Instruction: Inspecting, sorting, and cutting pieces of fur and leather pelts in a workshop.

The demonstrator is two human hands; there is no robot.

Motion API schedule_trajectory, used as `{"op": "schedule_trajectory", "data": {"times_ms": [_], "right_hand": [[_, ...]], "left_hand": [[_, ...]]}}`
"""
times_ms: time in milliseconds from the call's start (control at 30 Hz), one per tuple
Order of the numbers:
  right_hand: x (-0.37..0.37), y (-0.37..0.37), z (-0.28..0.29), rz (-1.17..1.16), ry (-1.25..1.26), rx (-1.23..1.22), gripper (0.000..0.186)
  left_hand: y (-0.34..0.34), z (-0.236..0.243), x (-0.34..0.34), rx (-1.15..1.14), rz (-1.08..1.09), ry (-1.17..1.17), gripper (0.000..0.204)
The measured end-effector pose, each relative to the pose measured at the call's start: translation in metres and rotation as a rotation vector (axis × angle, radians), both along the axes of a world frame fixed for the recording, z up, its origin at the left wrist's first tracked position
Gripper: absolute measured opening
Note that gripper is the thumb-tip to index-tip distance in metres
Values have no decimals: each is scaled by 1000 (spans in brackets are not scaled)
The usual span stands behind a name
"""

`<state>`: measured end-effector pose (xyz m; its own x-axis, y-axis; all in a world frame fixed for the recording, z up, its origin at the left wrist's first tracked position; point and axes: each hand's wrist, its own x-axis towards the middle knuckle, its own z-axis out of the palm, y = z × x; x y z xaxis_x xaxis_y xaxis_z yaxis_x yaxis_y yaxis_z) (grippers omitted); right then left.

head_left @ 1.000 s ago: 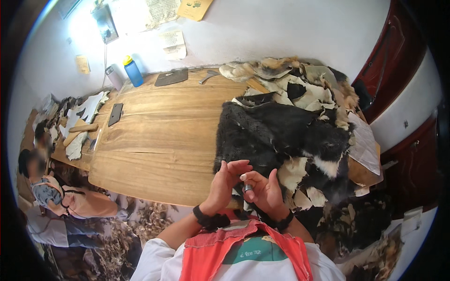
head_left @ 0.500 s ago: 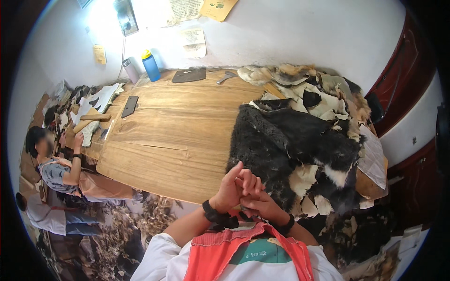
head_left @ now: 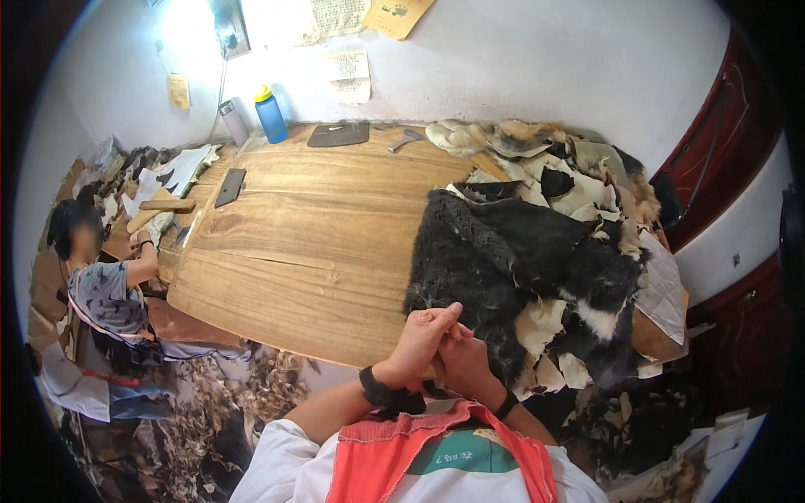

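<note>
Black fur [head_left: 478,251] is lying on the right side of the tabletop [head_left: 285,251], just beyond our hands and reaching away to their right. Its longest stretch is running from left to right, slanting a little toward us at its right end, and its near side is meeting pale hide scraps [head_left: 541,327]. Our left hand [head_left: 422,342] is sitting by the near left corner of the fur, while our right hand [head_left: 466,364] is resting lower and nearer to the main spread. We are holding both hands narrow, folded in against each other, and we are not managing to tell whether anything small is tucked between the palms. From above, the knuckles are overlapping the fur, but whether they are touching it or hovering is staying unclear.
</note>
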<state>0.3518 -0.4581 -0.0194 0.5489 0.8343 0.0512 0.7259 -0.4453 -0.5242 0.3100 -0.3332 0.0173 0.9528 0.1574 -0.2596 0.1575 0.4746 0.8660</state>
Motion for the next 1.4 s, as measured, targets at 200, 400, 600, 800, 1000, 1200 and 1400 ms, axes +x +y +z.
{"op": "schedule_trajectory", "data": {"times_ms": [200,400,600,800,1000,1200,1400], "right_hand": [[5,-6,-16,91,-26,661,51],[3,-25,19,135,1533,710,70],[9,-21,12,235,1768,905,77],[14,-22,16,224,1715,971,79],[20,-23,10,231,1703,971,77],[27,-24,0,150,1642,915,69],[30,-28,4,65,1494,816,62]], "left_hand": [[0,4,-6,59,-182,-173,33],[16,2,0,-264,-138,-271,56],[5,-8,4,-96,31,-338,58],[-2,-25,-5,208,254,-252,17],[8,-21,1,236,96,-231,7],[13,-20,5,268,-9,-198,7],[9,-2,4,811,67,-259,6]]}}
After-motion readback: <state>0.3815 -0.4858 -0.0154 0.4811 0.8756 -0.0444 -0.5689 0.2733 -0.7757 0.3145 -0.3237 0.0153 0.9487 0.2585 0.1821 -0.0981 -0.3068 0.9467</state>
